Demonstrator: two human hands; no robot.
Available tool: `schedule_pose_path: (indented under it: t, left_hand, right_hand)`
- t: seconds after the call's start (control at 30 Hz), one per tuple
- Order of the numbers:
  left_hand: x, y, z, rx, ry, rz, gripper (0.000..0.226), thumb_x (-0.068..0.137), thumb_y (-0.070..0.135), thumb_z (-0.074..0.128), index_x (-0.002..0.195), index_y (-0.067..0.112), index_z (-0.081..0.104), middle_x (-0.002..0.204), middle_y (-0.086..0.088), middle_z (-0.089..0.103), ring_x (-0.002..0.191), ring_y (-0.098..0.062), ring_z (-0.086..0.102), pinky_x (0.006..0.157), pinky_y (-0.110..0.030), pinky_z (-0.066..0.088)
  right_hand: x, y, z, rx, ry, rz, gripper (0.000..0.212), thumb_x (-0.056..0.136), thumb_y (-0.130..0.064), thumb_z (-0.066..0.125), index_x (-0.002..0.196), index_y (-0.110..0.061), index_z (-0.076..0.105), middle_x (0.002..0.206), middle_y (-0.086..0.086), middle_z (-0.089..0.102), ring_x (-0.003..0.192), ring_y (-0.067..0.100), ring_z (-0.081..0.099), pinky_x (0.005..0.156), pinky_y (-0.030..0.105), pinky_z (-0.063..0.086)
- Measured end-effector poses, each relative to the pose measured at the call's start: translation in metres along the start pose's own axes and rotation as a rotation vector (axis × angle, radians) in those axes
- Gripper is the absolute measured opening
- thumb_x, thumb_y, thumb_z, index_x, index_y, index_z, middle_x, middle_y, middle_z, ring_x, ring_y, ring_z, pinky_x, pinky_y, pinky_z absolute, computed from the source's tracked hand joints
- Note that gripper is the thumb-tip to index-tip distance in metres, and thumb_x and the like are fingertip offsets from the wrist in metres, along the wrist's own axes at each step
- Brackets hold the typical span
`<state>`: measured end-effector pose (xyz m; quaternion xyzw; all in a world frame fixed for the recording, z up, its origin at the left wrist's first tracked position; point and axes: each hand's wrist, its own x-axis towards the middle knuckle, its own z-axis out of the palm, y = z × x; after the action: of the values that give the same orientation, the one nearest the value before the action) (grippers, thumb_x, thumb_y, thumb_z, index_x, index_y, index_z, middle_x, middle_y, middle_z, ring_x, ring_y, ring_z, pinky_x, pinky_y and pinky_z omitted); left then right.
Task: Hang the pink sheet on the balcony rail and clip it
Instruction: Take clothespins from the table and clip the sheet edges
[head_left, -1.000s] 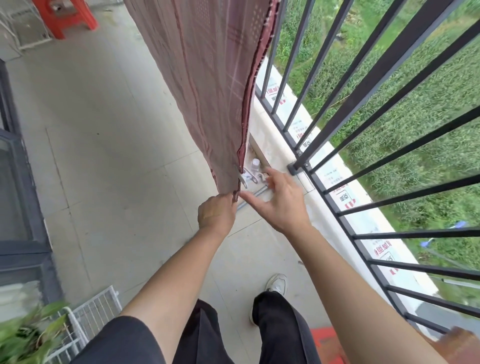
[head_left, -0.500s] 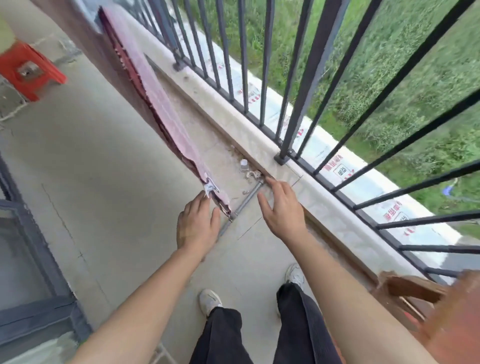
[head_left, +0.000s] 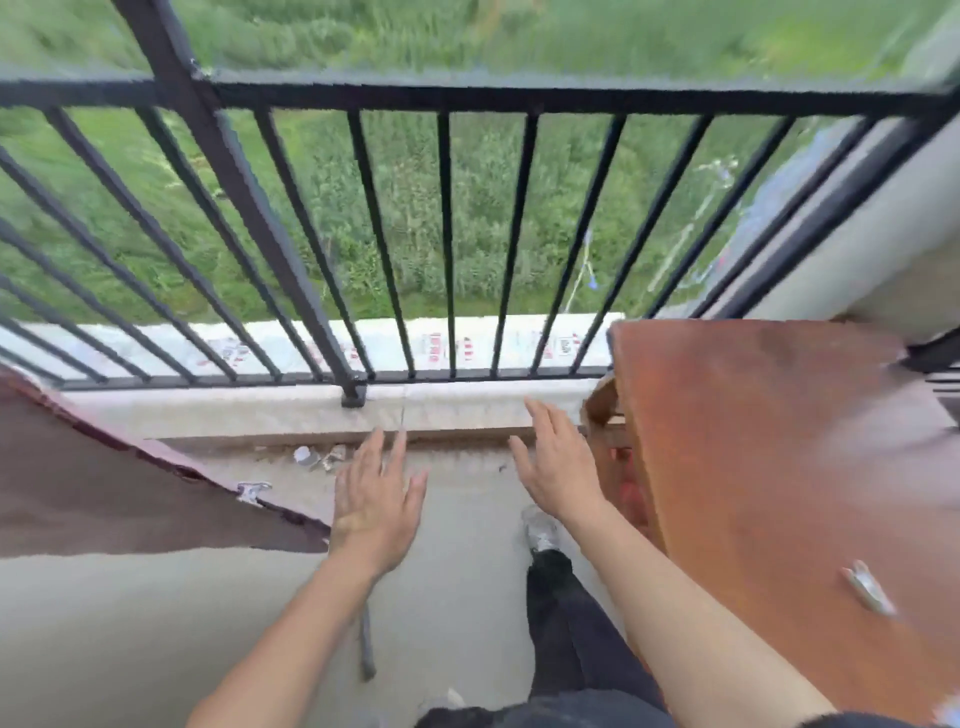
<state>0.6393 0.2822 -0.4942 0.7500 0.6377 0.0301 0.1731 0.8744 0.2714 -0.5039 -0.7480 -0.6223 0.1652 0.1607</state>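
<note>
Bare left hand and right hand hover, fingers spread.

The balcony rail is black, its upright bars the same black against blurred green vegetation beyond. Below the bars runs a white strip printed with small red marks. The ledge is pale beige, and the floor a flat grey-beige. The sheet reads here as dusky brownish pink — with a darker red edge — and carries a silvery clip. The surface on the right is rusty orange-brown, mottled, with a second silvery clip on it. The trousers are black, the shoe whitish grey.
</note>
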Motion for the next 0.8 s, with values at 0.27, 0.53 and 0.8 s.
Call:
schedule_pose_path:
  t: [0.27, 0.53, 0.8]
  left_hand:
    - [-0.031, 0.147, 0.027, 0.095, -0.188, 0.492, 0.068, 0.095, 0.058, 0.024, 0.153, 0.022, 0.024, 0.161, -0.008, 0.014, 0.146, -0.028, 0.020, 0.118, -0.048, 0.020]
    - [-0.103, 0.293, 0.097, 0.229, -0.398, 0.814, 0.070, 0.094, 0.063, 0.015, 0.155, 0.029, 0.006, 0.163, -0.001, -0.005, 0.150, -0.022, 0.005, 0.119, -0.042, 0.010]
    - [-0.144, 0.347, 0.185, 0.466, -0.719, 0.843, 0.067, 0.097, 0.060, 0.022, 0.154, 0.032, 0.002, 0.163, 0.000, -0.010, 0.150, -0.020, -0.004, 0.120, -0.045, 0.009]
  right_hand:
    - [-0.196, 0.116, -0.062, -0.077, 0.048, 0.627, 0.076, 0.097, -0.063, 0.025, 0.158, -0.023, 0.002, 0.165, 0.008, -0.005, 0.152, 0.025, -0.004, 0.123, 0.043, -0.003]
    - [-0.337, 0.226, -0.091, 0.093, 0.125, 1.106, 0.082, 0.096, -0.061, 0.037, 0.158, -0.024, -0.002, 0.165, 0.012, -0.006, 0.152, 0.030, -0.001, 0.122, 0.044, 0.008]
    - [-0.362, 0.334, -0.080, 0.165, 0.012, 1.192, 0.079, 0.095, -0.052, 0.048, 0.157, -0.031, 0.004, 0.164, 0.018, 0.000, 0.149, 0.037, 0.012, 0.118, 0.047, 0.023]
